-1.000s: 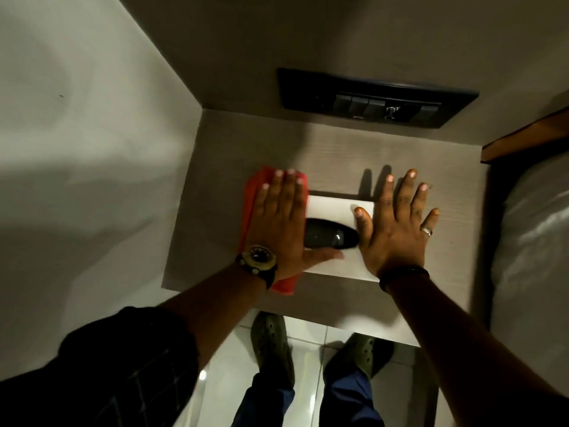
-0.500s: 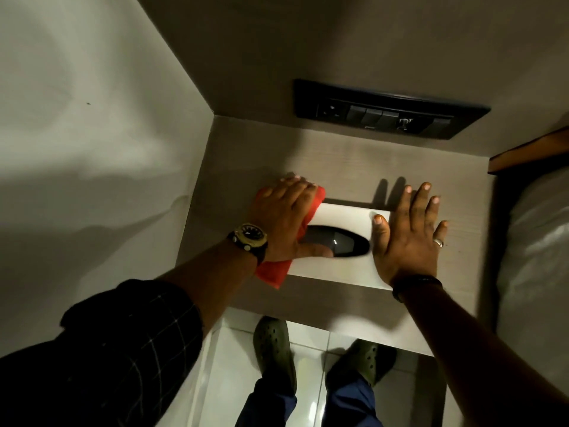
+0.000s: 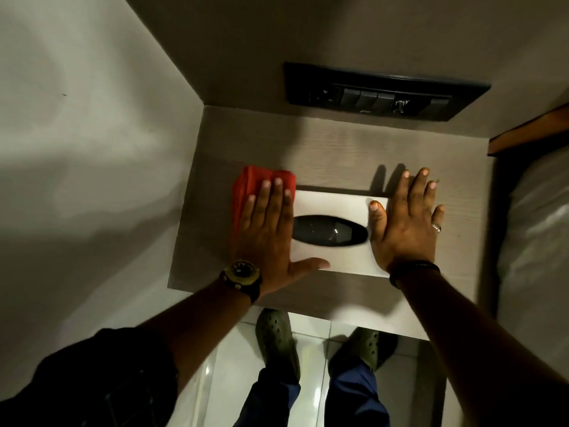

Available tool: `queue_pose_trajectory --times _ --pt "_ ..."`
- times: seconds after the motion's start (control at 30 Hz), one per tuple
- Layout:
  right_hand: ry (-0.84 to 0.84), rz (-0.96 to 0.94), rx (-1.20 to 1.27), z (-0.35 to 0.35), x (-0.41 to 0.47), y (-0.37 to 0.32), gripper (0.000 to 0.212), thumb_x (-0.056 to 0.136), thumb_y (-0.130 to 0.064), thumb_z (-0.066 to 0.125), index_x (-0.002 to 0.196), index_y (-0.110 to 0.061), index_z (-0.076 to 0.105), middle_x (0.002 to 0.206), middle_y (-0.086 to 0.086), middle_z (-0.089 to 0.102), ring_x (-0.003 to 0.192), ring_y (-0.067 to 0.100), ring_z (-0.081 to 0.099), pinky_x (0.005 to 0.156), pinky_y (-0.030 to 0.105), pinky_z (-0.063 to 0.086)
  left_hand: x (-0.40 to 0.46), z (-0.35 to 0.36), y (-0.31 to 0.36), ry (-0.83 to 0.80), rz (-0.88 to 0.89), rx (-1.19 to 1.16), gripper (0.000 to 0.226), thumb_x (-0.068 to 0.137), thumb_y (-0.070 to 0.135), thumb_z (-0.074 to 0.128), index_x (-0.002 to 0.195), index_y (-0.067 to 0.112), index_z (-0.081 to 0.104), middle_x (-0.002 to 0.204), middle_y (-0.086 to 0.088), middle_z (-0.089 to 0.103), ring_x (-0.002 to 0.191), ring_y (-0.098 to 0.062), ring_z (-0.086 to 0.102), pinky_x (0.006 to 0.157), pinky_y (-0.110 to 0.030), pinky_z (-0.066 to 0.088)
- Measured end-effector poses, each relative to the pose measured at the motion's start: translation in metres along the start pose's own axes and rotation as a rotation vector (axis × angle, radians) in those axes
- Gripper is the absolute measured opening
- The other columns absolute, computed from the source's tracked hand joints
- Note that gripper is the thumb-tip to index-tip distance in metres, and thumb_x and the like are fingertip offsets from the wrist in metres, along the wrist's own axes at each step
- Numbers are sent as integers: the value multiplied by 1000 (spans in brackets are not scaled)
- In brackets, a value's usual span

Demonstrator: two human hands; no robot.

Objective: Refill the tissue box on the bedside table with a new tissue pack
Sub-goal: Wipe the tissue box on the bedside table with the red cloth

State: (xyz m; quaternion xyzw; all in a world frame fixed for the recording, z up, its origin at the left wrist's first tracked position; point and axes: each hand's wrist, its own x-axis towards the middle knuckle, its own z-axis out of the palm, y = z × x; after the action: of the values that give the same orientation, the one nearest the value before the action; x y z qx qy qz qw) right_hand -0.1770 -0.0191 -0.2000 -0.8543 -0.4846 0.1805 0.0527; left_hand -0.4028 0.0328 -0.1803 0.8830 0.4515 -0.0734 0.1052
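A white tissue box (image 3: 335, 202) with a dark oval opening (image 3: 329, 230) lies flat on the pale wooden bedside table (image 3: 338, 149). My left hand (image 3: 271, 229) rests flat, fingers stretched out, over the box's left end and a red cloth (image 3: 246, 188) that lies against that end. My right hand (image 3: 406, 223) rests flat on the box's right end, thumb beside the opening. Both palms press down and neither hand grips anything. No tissue shows in the opening, and no new tissue pack is in view.
A black switch panel (image 3: 381, 90) sits on the back wall above the table. A plain wall (image 3: 92, 149) closes the left side. A bed with pale bedding (image 3: 535, 229) borders the right. My feet in green clogs (image 3: 277, 340) stand on white floor tiles.
Half a second ago my left hand was curled over the red cloth; now it lies flat again with fingers straight. My right hand has stayed on the box's right end.
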Motion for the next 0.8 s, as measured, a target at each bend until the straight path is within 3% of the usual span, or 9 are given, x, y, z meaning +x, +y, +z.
queue_pose_trajectory --times 0.27,0.43,0.6,0.8 --pt "20 7 49 0 -2 1 71 94 -59 8 154 -21 -2 163 9 -7 149 30 -5 118 58 6 27 0 79 -3 155 -53 132 61 96 29 149 -2 11 159 -21 7 147 -36 0 119 -51 8" --pt "50 23 94 3 -1 5 68 95 -56 9 153 -24 -3 163 8 -6 149 30 -2 118 56 8 32 5 63 61 301 -23 131 62 96 24 150 0 8 160 -17 5 148 -32 -3 120 -48 6" --pt "67 35 119 4 0 5 67 95 -56 10 153 -24 -3 163 8 -5 149 31 0 118 57 8 45 -3 27 80 369 4 104 79 83 23 151 9 15 160 -11 16 148 -29 8 118 -50 10" --pt "61 38 129 3 0 5 69 94 -56 9 153 -23 -3 163 9 -5 150 30 0 118 56 9 55 -11 12 83 211 -38 63 96 47 25 149 14 27 156 -8 29 145 -28 21 118 -47 7"
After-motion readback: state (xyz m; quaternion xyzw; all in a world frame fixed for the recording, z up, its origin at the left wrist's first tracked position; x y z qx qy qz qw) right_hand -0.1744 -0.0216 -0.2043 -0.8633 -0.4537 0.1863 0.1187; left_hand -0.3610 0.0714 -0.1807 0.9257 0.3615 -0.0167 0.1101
